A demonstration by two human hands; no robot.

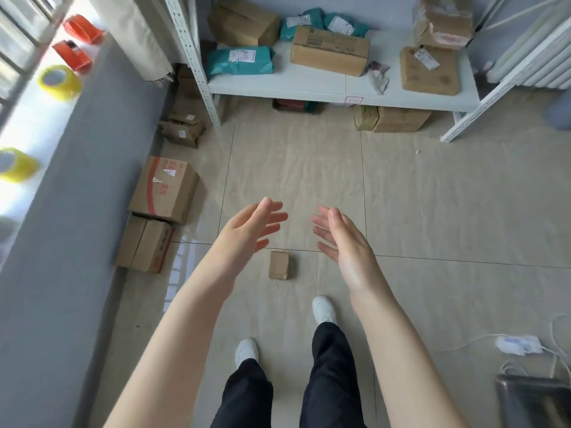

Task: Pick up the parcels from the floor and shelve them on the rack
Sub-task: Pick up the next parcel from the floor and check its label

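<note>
A small brown cardboard parcel (279,265) lies on the tiled floor just ahead of my feet. My left hand (251,230) and my right hand (343,237) hover above it, palms facing each other, fingers straight, holding nothing. Ahead stands the white rack (309,84), its low shelf carrying several brown boxes such as a long one (330,50) and teal mailer bags (239,59). Two larger boxes (163,188) (143,244) sit on the floor by the left wall.
More small boxes (182,131) lie near the rack's left post, and a box (392,119) sits under the shelf. Tape rolls (60,81) line the window sill at left. A white power strip with cables (519,344) lies on the floor at right.
</note>
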